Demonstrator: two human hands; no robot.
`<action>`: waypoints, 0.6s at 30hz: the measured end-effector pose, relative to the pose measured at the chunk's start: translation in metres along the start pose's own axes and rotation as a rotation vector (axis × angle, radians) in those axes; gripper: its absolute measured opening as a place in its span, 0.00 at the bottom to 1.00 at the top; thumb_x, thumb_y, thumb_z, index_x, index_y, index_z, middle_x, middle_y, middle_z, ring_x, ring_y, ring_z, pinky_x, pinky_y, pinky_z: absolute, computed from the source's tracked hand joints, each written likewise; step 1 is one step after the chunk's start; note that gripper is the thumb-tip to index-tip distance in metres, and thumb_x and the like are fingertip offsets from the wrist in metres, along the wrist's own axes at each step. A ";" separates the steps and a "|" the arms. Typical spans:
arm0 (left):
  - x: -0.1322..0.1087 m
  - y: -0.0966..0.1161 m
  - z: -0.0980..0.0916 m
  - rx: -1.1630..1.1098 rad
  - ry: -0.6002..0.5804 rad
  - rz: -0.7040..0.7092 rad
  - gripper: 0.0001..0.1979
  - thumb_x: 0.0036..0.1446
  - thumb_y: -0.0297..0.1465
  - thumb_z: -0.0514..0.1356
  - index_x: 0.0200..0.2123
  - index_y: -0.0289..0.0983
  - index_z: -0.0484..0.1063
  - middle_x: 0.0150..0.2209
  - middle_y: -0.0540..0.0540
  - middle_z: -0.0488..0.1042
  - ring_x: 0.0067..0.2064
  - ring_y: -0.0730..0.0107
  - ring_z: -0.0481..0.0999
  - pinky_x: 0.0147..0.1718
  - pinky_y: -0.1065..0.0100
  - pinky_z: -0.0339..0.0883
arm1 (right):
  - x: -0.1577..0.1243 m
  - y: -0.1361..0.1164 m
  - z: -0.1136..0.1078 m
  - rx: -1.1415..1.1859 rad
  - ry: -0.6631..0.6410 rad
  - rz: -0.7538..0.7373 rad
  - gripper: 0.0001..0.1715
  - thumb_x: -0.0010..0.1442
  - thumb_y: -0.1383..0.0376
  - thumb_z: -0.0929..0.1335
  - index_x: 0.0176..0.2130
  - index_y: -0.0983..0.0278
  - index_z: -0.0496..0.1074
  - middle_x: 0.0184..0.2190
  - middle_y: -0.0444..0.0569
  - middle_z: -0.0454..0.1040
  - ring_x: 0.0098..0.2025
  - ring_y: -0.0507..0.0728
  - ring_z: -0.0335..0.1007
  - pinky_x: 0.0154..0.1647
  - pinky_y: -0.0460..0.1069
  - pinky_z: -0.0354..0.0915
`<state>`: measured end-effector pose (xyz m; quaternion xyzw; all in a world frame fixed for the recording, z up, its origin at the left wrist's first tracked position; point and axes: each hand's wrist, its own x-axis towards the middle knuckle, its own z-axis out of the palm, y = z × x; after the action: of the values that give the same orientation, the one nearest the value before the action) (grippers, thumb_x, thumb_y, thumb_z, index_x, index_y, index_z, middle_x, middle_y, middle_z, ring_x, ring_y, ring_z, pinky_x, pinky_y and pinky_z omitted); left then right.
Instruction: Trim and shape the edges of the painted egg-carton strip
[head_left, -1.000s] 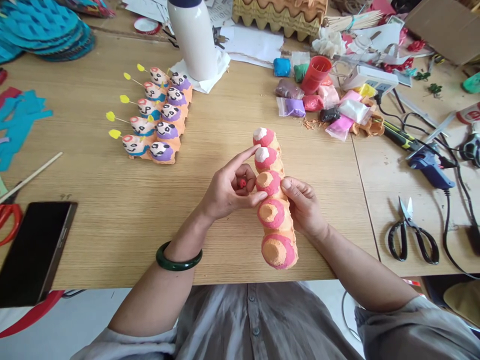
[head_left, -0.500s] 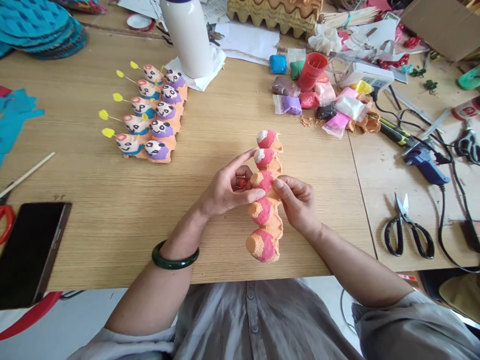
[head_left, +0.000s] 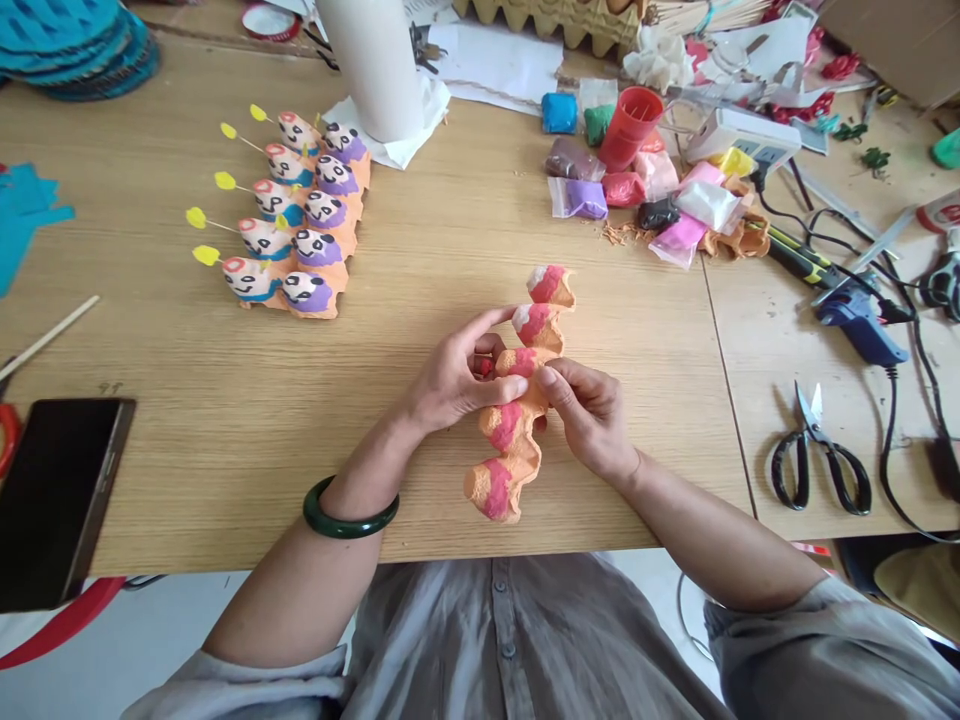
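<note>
A strip of egg carton cups [head_left: 501, 428], orange with pink clay bands, is held between my two hands over the table. White clay caps the two cups at its far end; the nearer tips are bare orange. My left hand [head_left: 459, 372] grips the strip's left side near the middle, thumb on a cup, with a small red bit showing by its curled fingers. My right hand [head_left: 592, 412] pinches the right edge between thumb and fingers. To the left stand carton cups with painted faces [head_left: 289, 220], in blue and purple, some with yellow-tipped sticks.
Bags of coloured clay [head_left: 585, 200] lie around a red cup [head_left: 630, 128] at the back right. Black-handled scissors [head_left: 817, 450], a blue glue gun [head_left: 862, 325] and cords are on the right. A phone [head_left: 64, 500] lies at left, a white bottle [head_left: 371, 70] stands behind.
The carton strip has tilted and turned: its near end has swung left and its far end slightly right. Both hands keep their hold. The camera view has shifted slightly.
</note>
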<state>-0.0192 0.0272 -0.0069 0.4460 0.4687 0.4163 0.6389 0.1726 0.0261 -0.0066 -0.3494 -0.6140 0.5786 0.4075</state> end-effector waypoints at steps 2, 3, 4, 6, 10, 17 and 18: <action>0.000 0.000 0.002 -0.015 0.012 -0.006 0.47 0.42 0.35 0.75 0.66 0.33 0.65 0.28 0.58 0.68 0.28 0.77 0.66 0.27 0.73 0.61 | 0.002 0.000 0.000 0.005 -0.010 -0.005 0.27 0.72 0.52 0.69 0.26 0.63 0.69 0.21 0.40 0.67 0.22 0.48 0.62 0.26 0.47 0.59; 0.000 0.000 0.004 -0.029 0.014 -0.009 0.46 0.42 0.34 0.74 0.66 0.33 0.66 0.28 0.58 0.68 0.27 0.77 0.66 0.27 0.73 0.61 | 0.002 0.001 -0.001 0.019 -0.007 -0.006 0.27 0.72 0.51 0.69 0.26 0.63 0.69 0.21 0.40 0.67 0.23 0.48 0.61 0.26 0.47 0.59; -0.001 0.001 0.005 -0.050 0.016 -0.009 0.45 0.44 0.34 0.74 0.66 0.34 0.66 0.28 0.58 0.68 0.27 0.77 0.66 0.26 0.73 0.60 | 0.003 0.001 -0.001 0.044 0.005 -0.005 0.27 0.72 0.51 0.69 0.26 0.62 0.68 0.21 0.40 0.66 0.23 0.48 0.60 0.26 0.47 0.58; -0.001 0.004 0.007 -0.112 0.029 -0.004 0.43 0.47 0.34 0.71 0.67 0.36 0.66 0.27 0.58 0.67 0.24 0.78 0.63 0.22 0.73 0.56 | 0.005 0.003 -0.003 0.119 0.043 0.004 0.27 0.72 0.50 0.70 0.26 0.62 0.68 0.22 0.39 0.64 0.23 0.49 0.57 0.26 0.47 0.56; -0.004 0.011 0.009 -0.265 0.130 0.003 0.38 0.53 0.35 0.68 0.67 0.42 0.65 0.27 0.58 0.66 0.20 0.80 0.55 0.19 0.73 0.50 | 0.009 0.005 -0.006 0.218 0.138 0.056 0.29 0.68 0.48 0.73 0.24 0.61 0.66 0.22 0.39 0.57 0.24 0.50 0.46 0.26 0.49 0.53; -0.007 0.007 0.012 -0.333 -0.080 -0.089 0.30 0.48 0.56 0.74 0.38 0.36 0.76 0.27 0.53 0.65 0.24 0.81 0.54 0.21 0.73 0.50 | 0.012 -0.006 -0.001 0.414 0.202 0.211 0.29 0.62 0.47 0.76 0.24 0.59 0.63 0.21 0.38 0.55 0.23 0.50 0.43 0.23 0.48 0.56; -0.007 0.006 0.012 -0.326 -0.107 -0.077 0.28 0.48 0.53 0.75 0.37 0.36 0.77 0.27 0.53 0.64 0.24 0.81 0.55 0.21 0.73 0.51 | 0.012 -0.005 -0.001 0.432 0.197 0.231 0.28 0.61 0.47 0.76 0.25 0.59 0.64 0.22 0.39 0.56 0.23 0.50 0.45 0.24 0.48 0.56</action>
<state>-0.0093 0.0198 0.0029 0.3399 0.3770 0.4378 0.7421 0.1686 0.0373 -0.0002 -0.3771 -0.3895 0.7021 0.4616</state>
